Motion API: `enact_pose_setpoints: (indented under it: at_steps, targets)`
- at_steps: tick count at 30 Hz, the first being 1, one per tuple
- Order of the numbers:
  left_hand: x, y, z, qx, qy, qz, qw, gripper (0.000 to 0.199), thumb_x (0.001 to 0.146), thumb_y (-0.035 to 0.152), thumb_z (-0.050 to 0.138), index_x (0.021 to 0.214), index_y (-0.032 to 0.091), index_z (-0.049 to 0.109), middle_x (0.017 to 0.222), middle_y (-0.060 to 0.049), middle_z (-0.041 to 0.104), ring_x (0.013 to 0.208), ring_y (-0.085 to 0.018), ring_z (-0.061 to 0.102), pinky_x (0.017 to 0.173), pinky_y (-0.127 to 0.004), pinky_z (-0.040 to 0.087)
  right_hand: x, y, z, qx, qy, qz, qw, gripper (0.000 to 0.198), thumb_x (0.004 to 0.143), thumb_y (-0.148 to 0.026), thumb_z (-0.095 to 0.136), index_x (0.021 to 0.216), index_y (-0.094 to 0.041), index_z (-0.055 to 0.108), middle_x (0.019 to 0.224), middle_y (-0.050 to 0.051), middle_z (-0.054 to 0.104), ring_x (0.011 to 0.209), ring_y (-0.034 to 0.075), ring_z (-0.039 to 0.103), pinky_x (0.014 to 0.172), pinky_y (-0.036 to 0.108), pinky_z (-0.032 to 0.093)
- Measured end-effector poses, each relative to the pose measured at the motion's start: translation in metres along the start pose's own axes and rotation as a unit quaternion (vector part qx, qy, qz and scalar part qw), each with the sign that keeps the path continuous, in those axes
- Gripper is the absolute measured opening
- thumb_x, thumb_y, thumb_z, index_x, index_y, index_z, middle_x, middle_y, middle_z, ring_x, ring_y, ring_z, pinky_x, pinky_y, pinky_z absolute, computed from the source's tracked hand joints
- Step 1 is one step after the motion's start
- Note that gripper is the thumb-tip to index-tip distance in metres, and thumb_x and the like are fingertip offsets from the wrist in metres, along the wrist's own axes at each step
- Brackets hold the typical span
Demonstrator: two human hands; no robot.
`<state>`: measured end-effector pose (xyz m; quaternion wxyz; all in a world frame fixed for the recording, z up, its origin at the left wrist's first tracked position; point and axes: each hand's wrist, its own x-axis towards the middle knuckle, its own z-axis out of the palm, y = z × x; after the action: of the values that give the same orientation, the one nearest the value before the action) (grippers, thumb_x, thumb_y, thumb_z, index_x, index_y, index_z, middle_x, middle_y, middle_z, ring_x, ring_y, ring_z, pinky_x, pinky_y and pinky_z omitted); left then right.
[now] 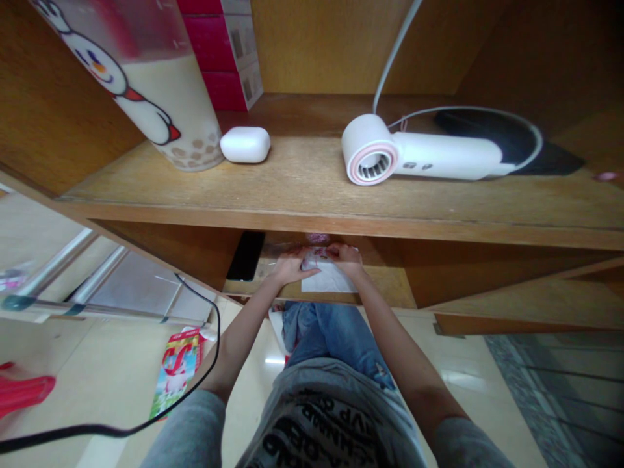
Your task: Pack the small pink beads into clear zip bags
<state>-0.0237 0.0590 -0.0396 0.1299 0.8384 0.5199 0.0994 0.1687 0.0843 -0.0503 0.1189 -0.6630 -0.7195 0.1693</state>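
Observation:
On the lower shelf a white sheet of paper [327, 281] lies under and between my two hands, with small reddish marks or bits near its far edge. My left hand [291, 265] rests on the paper's left side, its thumb stretched over the sheet and apart from the fingers. My right hand [347, 259] is at the upper right of the sheet, fingertips drawn together over a tiny spot; what they pinch is too small to make out. Clear plastic film [273, 255] seems to lie beside my left hand. Just behind the paper sits a small pink, glittery item [318, 238].
A black phone [246, 256] lies left on the lower shelf. Above, the upper shelf [292, 195] overhangs my hands, holding a bubble tea cup [180, 110], a white earbud case [245, 144], pink boxes [219, 58] and a white handheld fan [439, 155] with its cable.

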Motion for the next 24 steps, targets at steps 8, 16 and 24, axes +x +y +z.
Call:
enact_pose_setpoints:
  at_steps: [8,16,24]
  targets:
    - [0.0,0.001,0.001,-0.007,0.001,-0.003,1.0,0.061,0.075,0.059,0.049,0.124,0.023,0.045,0.119,-0.007,0.057,0.109,-0.024,0.053,0.091,-0.03,0.04,-0.003,-0.002,0.002,0.07,0.001,-0.009,0.998,0.022,0.081,-0.04,0.051,0.089,-0.028,0.068,0.089,-0.001,0.07,0.079,0.015,0.064,0.068,0.022,0.046]
    - [0.001,0.0,0.001,0.001,0.007,0.001,1.0,0.061,0.075,0.06,0.048,0.123,0.022,0.046,0.117,-0.007,0.058,0.107,-0.024,0.054,0.089,-0.029,0.041,-0.011,-0.014,0.014,0.169,-0.003,-0.064,0.984,0.015,0.076,-0.029,0.058,0.083,-0.021,0.068,0.076,-0.001,0.069,0.068,0.012,0.061,0.064,0.021,0.043]
    - [0.0,0.0,0.0,-0.006,0.001,0.002,1.0,0.06,0.075,0.058,0.051,0.123,0.023,0.045,0.117,-0.006,0.058,0.107,-0.024,0.054,0.09,-0.029,0.04,-0.011,-0.006,0.008,0.164,0.002,-0.051,0.985,0.015,0.077,-0.027,0.056,0.087,-0.023,0.067,0.085,-0.001,0.07,0.075,0.013,0.062,0.067,0.021,0.045]
